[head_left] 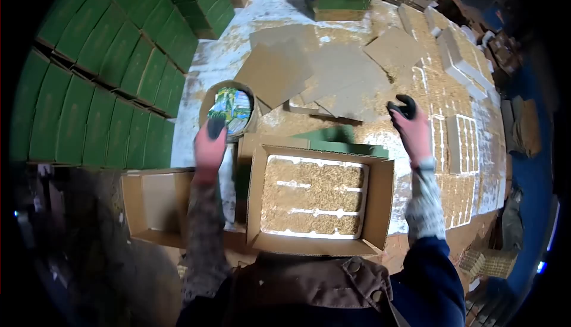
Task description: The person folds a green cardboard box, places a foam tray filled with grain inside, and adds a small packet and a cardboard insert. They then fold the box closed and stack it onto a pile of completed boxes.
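- left hand [210, 145] at the round tub [204, 106] of packets [231, 106], can't tell its fingers
- right hand [411, 128] kinda curled, fingers slightly apart, far-right of 1 open cardboard box [379, 208], near side

Both hands, left [210, 147] and right [411, 128], are gloved: pink fabric, dark grey to black at the fingers. Left forearm sleeve [205, 232]: mottled grey-brown, loosely wrinkled. Right forearm sleeve [424, 199]: pale, grey-flecked, gathered toward the wrist. Upper sleeve [431, 270] on the right: plain navy. Front garment [303, 285]: brown, creased, with two round fasteners [355, 266] and a dark upper edge. Finer markings: illegible.
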A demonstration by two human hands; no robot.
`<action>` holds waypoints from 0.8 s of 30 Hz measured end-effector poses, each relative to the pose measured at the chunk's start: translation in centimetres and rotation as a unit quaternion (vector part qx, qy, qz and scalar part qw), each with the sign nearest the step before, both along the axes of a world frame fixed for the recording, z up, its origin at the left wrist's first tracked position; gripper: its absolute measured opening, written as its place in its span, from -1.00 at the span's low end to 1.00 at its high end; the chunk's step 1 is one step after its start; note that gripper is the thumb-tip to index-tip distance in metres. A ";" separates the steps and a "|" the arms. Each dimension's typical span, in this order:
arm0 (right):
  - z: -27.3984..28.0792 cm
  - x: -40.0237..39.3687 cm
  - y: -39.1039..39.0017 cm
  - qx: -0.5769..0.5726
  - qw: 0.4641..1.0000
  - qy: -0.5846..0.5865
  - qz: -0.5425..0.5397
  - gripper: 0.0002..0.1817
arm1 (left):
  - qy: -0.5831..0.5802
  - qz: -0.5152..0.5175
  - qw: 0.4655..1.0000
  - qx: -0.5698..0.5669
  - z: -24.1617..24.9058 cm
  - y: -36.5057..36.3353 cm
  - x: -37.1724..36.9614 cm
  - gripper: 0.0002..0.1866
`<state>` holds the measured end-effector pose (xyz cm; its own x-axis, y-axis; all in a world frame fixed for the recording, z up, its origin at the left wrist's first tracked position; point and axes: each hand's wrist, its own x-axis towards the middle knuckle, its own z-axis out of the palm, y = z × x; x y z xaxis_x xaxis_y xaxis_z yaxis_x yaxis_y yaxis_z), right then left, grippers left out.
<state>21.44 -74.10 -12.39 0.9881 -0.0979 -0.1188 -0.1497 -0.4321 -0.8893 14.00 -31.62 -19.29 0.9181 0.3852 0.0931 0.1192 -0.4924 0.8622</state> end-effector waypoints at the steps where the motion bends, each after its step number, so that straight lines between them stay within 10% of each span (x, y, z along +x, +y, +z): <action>1: -6.5 3.0 -0.6 -0.101 0.993 -0.059 -0.026 -0.10 | 0.014 -0.013 0.984 0.175 -4.8 2.1 2.7 -0.53; 3: -18.5 7.4 -0.9 -0.283 0.958 0.015 -0.045 0.17 | 0.172 -0.042 0.868 0.463 -6.9 1.7 5.7 -0.35; 5: -20.6 9.1 0.1 -0.319 0.941 0.002 -0.117 0.22 | 0.238 -0.061 0.881 0.403 -7.1 1.7 7.4 -0.30; 9: -17.8 11.0 -3.2 0.122 0.990 0.022 -0.061 -0.30 | 0.281 -0.112 0.861 0.409 -8.2 4.0 7.7 -0.28; 11: -20.2 12.9 -9.4 -0.249 0.964 -0.057 -0.075 -0.47 | 0.229 -0.110 0.890 0.379 -9.1 5.5 7.1 -0.38; 16: -10.3 7.2 -13.3 -0.435 0.896 0.066 -0.066 -0.43 | 0.174 -0.046 0.918 0.353 -6.9 6.4 6.3 -0.67; 19: -5.9 3.0 -13.6 -0.125 0.986 0.031 -0.110 -0.51 | 0.185 -0.021 0.907 0.378 -5.0 6.9 5.3 -0.72; 24: 1.1 -4.9 -9.2 -0.219 0.963 -0.134 -0.085 -0.59 | 0.143 0.040 0.897 0.417 -1.7 6.6 3.9 -0.72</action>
<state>16.54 -83.28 -11.25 0.9427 -0.2433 0.2285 -0.0415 -0.7646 -0.6431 17.88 -25.02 -20.96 0.9228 0.3573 0.1439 0.3408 -0.9315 0.1269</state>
